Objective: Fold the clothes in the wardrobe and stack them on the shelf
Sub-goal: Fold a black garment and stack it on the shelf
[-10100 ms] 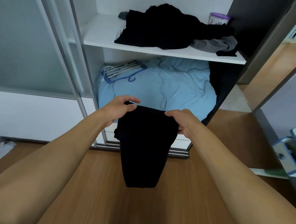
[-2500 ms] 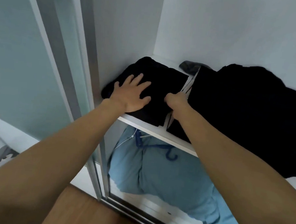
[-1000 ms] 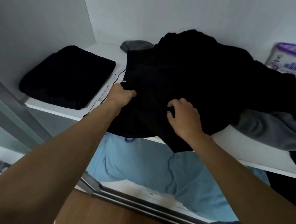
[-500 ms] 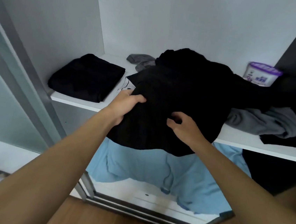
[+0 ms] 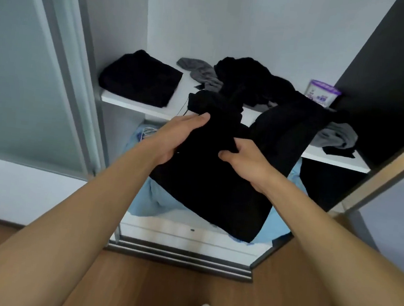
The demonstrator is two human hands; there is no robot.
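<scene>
i see the left hand (image 5: 177, 137) and right hand (image 5: 247, 162) at frame centre, fingers clamped on the black garment (image 5: 212, 191). it hangs below them, its top bunched at the shelf (image 5: 136, 104) edge, right of a folded black garment (image 5: 141, 80).

The white shelf (image 5: 131, 103) bears a folded black garment (image 5: 141, 80) at left, a loose black heap (image 5: 250, 83) mid-shelf, grey clothes (image 5: 334, 137) at right, and a purple-lidded tub (image 5: 323, 93) behind.
</scene>
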